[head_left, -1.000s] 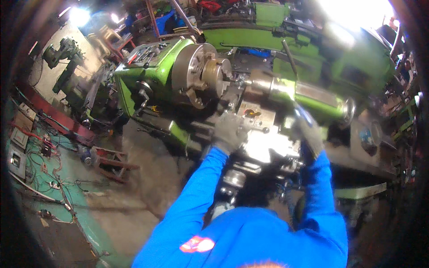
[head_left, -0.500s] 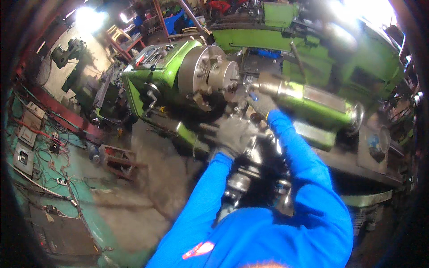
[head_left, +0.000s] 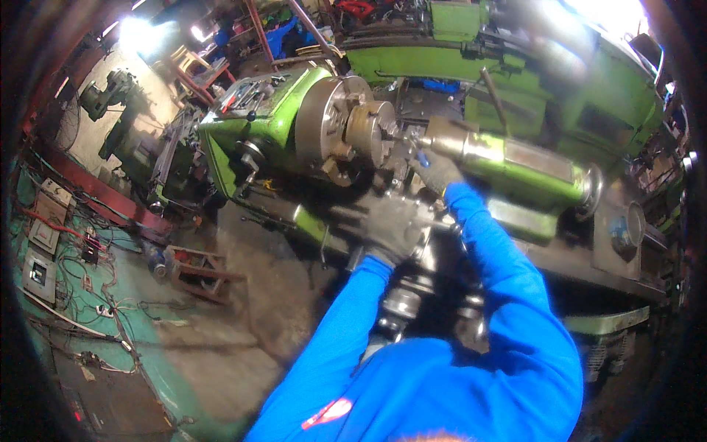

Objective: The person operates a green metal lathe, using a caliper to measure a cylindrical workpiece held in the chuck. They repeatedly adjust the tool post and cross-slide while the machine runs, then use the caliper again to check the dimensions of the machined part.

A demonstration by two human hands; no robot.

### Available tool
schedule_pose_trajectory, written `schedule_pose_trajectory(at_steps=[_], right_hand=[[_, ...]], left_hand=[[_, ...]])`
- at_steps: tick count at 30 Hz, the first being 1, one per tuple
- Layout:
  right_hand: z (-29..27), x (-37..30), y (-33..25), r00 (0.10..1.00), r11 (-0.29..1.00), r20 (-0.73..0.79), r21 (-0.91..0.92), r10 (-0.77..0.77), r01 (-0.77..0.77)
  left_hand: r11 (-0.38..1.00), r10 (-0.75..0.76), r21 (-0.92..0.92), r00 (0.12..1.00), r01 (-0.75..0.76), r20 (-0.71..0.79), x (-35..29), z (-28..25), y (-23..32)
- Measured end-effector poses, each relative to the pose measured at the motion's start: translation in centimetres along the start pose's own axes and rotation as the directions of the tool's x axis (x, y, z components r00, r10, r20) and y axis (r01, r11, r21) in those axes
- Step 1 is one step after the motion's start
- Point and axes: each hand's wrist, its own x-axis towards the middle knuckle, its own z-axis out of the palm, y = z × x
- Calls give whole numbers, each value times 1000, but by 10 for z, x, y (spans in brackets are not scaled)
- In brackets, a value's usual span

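A green lathe stands before me, its large round chuck point(head_left: 315, 125) holding a short thick metal cylinder point(head_left: 363, 132). My left hand point(head_left: 394, 227), in a grey glove, lies over the tool post area of the carriage, fingers spread; its palm side is hidden. My right hand point(head_left: 440, 173), gloved too, is farther forward, between the cylinder's face and the tailstock point(head_left: 479, 147). Its fingers are closed around a small thing with a blue part point(head_left: 423, 158), which reaches toward the cylinder; its kind is unclear.
Tools lie on top of the headstock point(head_left: 254, 92). A lever point(head_left: 252, 173) juts from its front. A reddish metal frame point(head_left: 200, 272) stands on the floor at left, near cables and electrical boxes point(head_left: 38, 276). Another green machine point(head_left: 412, 65) stands behind. A round container point(head_left: 626, 228) sits far right.
The chuck and cylinder appear turned, with the jaws in different places. My right hand stays near the cylinder's face, and my left hand has shifted slightly. The whole view has moved a little.
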Motion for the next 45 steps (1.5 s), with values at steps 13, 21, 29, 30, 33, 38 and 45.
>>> schedule_pose_trajectory(at_steps=[13,21,29,30,33,38,45], right_hand=[[-4,-4,-8,998,1000,58,14,9,-9],[-7,-8,-12,998,999,60,-35,10,-8],[-3,-3,-9,999,998,38,-56,1,1],[-2,-3,-9,1000,999,26,-52,-4,5],[-5,-6,-12,999,998,36,-59,-5,8],[-3,-4,-10,999,1000,36,-26,-4,5],[3,1,-5,1000,1000,24,-21,-3,4]], left_hand=[[999,-8,-47,999,6,-50,-2,-2,2],[998,-55,-22,997,56,51,-1,-6,4],[999,-31,-22,999,31,-7,-1,-4,4],[999,-39,-28,999,39,-2,-1,-4,4],[998,-51,-40,999,51,8,-2,-4,3],[999,-46,22,998,45,36,0,-7,5],[999,-19,-41,999,18,-27,-2,-2,0]])
